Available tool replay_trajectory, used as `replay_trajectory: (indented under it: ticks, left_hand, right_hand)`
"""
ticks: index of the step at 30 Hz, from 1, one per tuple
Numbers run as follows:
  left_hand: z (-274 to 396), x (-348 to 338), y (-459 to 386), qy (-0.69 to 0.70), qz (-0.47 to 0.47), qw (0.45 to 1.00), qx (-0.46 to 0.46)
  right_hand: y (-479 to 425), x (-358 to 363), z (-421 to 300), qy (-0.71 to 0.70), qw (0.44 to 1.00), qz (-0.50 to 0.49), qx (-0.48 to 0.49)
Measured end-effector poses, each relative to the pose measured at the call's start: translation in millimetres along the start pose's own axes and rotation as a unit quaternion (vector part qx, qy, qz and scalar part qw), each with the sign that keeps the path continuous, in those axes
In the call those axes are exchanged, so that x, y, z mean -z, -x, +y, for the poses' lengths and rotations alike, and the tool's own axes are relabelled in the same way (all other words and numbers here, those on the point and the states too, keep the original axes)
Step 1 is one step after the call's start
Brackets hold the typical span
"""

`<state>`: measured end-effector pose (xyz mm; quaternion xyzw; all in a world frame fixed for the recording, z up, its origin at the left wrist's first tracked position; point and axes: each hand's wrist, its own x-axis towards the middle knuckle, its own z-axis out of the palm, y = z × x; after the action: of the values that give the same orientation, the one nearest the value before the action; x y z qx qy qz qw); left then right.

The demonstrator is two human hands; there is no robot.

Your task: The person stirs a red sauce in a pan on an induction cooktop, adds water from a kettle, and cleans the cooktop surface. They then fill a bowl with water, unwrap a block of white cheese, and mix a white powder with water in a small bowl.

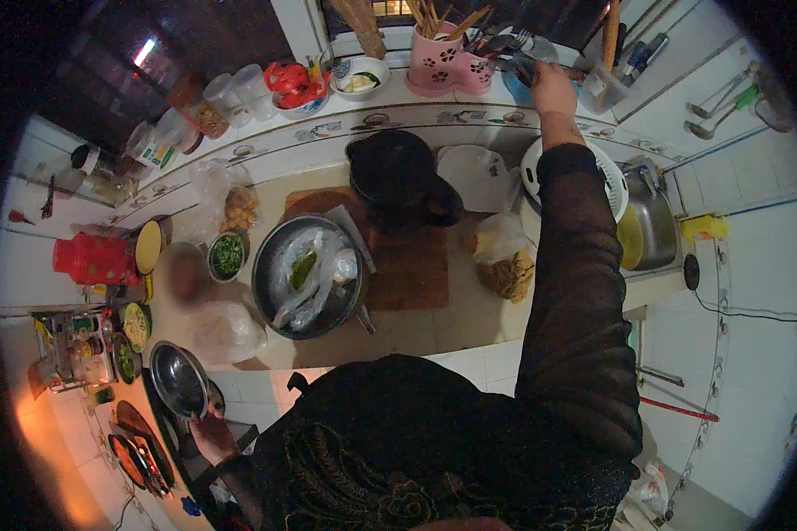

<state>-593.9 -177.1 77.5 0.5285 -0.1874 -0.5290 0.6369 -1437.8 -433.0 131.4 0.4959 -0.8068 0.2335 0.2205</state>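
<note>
My left hand grips the rim of a shiny metal bowl at the lower left, and no food shows inside it. At the far side my right hand is stretched out to the windowsill, over a blue dish and dark, unclear objects. Whether its fingers hold anything is hidden. Left of this hand stands a pink boot-shaped holder with chopsticks and forks; right of it is a clear plastic cup with long-handled utensils. Below my right sleeve lies a white colander.
A large dark basin with a plastic bag stands on the counter by a wooden cutting board. Behind are a black pot and a white plate. A bowl of chopped greens stands left, a metal sink right.
</note>
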Motion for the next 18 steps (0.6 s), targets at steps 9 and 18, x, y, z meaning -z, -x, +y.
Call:
replay_trajectory:
  ticks: [9, 18]
  left_hand:
    - [0, -2, 0, 0.006, 0.000, 1.000, 0.008]
    - [-6, 17, -6, -0.008, -0.027, 0.999, 0.022]
  right_hand:
    - [-10, 0, 5, 0.073, 0.989, -0.097, 0.082]
    - [19, -5, 14, -0.002, 0.998, -0.030, 0.057]
